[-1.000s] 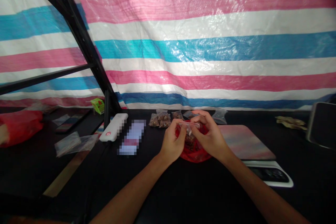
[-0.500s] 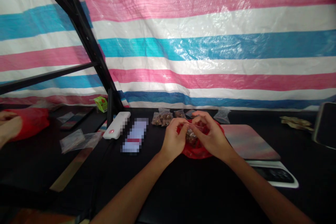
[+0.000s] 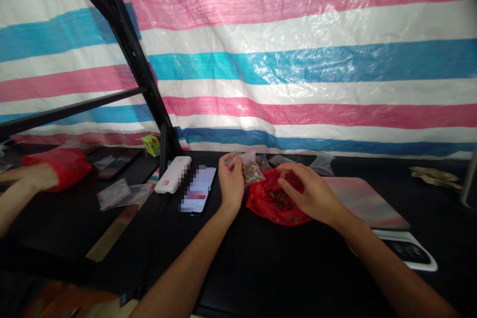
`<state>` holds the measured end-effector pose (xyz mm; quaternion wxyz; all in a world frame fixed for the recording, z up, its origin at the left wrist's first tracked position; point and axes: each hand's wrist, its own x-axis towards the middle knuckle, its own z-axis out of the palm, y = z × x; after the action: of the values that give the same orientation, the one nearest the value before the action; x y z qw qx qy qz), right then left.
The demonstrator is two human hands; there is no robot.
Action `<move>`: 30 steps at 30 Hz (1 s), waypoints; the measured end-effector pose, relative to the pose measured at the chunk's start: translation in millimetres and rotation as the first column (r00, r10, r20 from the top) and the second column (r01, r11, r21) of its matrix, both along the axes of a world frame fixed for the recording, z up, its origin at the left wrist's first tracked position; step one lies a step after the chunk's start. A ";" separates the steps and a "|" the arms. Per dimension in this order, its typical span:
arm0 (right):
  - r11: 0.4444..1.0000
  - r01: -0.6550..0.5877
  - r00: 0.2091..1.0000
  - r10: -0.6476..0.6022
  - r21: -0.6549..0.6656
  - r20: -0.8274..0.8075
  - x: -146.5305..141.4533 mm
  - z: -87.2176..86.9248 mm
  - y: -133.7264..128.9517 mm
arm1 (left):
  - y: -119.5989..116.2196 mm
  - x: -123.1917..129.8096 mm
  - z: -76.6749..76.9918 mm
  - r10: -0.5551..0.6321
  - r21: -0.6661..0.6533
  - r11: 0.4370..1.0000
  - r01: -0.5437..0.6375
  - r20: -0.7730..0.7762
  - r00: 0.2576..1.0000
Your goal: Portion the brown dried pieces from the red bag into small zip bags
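My left hand (image 3: 231,183) pinches a small clear zip bag (image 3: 253,171) with brownish bits inside, held up left of the red bag. The open red plastic bag (image 3: 261,202) lies on the black table, with loose dark brown pieces (image 3: 279,198) in its middle. Over its right side is my right hand (image 3: 303,186), fingers curved and apart, with nothing seen between them. Behind the red bag lie another small filled bag (image 3: 263,163) and a clear bag (image 3: 282,160).
A scale (image 3: 372,203) stands at the right, near crumpled brown material (image 3: 435,177). Left are a phone (image 3: 201,189), a white power bank (image 3: 173,175) and flat clear bags (image 3: 124,194). Another person's arm (image 3: 30,186) reaches to a red bag (image 3: 74,168) at far left.
My hands have moved apart. My left hand has carried the small filled bag left, out from over the red bag; my right hand has let go. The view has shifted slightly.
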<state>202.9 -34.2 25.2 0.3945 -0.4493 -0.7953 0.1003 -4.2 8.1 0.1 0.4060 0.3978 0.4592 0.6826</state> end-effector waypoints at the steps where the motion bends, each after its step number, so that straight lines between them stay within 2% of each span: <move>1: 1.000 0.008 0.998 -0.009 0.027 0.064 1.6 2.4 0.4 | 4.8 -5.4 -1.7 0.045 -0.038 0.998 -0.045 -0.003 0.999; 3: 0.997 0.019 0.990 -0.029 0.069 0.135 3.4 6.8 0.9 | 11.5 -14.0 -4.4 0.066 -0.073 0.995 -0.068 -0.040 0.997; 5: 0.992 0.051 0.985 -0.069 0.115 0.157 5.7 9.7 2.0 | 13.6 -19.2 -6.1 0.047 -0.030 0.998 -0.053 -0.162 0.986; 8: 0.965 0.154 0.977 -0.180 0.214 0.111 13.6 11.6 5.2 | 10.7 -21.7 -6.8 0.073 0.054 0.997 -0.055 -0.434 0.898; 11: 0.917 0.283 0.952 -0.304 0.279 0.033 26.8 13.4 9.1 | 5.8 -21.4 -6.1 0.075 0.062 0.997 -0.048 -0.559 0.825; 14: 0.839 0.446 0.881 -0.473 0.313 0.014 42.2 16.6 11.6 | 2.2 -19.9 -4.9 -0.019 0.046 0.997 0.060 -0.615 0.789; 16: 0.780 0.539 0.811 -0.583 0.319 0.055 52.1 18.0 12.4 | 0.4 -18.5 -4.5 -0.070 0.029 0.992 0.124 -0.688 0.722; 19: 0.727 0.633 0.706 -0.683 0.267 0.185 65.0 15.8 13.2 | -1.2 -17.0 -5.8 -0.007 0.093 0.986 0.137 -0.802 0.597; 21: 0.724 0.658 0.666 -0.688 0.207 0.289 71.6 10.5 13.7 | -1.0 -16.9 -7.4 0.100 0.189 0.976 0.113 -0.838 0.536; 23: 0.750 0.642 0.655 -0.643 0.157 0.396 76.6 3.1 13.9 | -0.4 -17.5 -8.3 0.201 0.270 0.961 0.064 -0.836 0.511; 27: 0.814 0.573 0.670 -0.530 0.092 0.520 83.1 -11.4 14.6 | -1.3 -19.2 -5.2 0.329 0.378 0.926 -0.014 -0.785 0.525; 30: 0.829 0.555 0.682 -0.498 0.064 0.536 84.9 -13.8 17.5 | -4.8 -19.9 0.5 0.347 0.431 0.902 0.011 -0.741 0.575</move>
<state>287.8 -16.7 11.4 0.1469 -0.6881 -0.7028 -0.1044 -24.2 3.3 0.7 -0.0012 0.6877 0.4834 0.5417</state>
